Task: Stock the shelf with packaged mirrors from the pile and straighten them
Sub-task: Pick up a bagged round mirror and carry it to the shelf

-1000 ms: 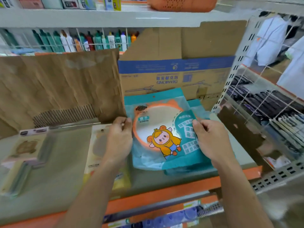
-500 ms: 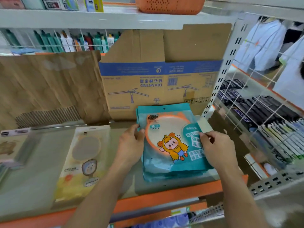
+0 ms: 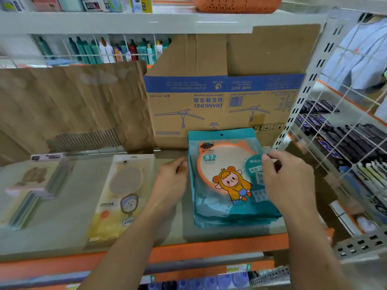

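Now both hands are flanking the teal mirror stack (image 3: 228,185), lying flat on the shelf (image 3: 209,235) at its right end, far edge just beside the cardboard box (image 3: 219,105), prob. to square it up. Left hand (image 3: 171,181) is resting loose-fingered at the stack's left edge, gripping nothing. Right hand (image 3: 291,181) is curling over the top pack's right side; pinch or not, can't tell. Box & orange basket (image 3: 236,5) aren't showing contents.
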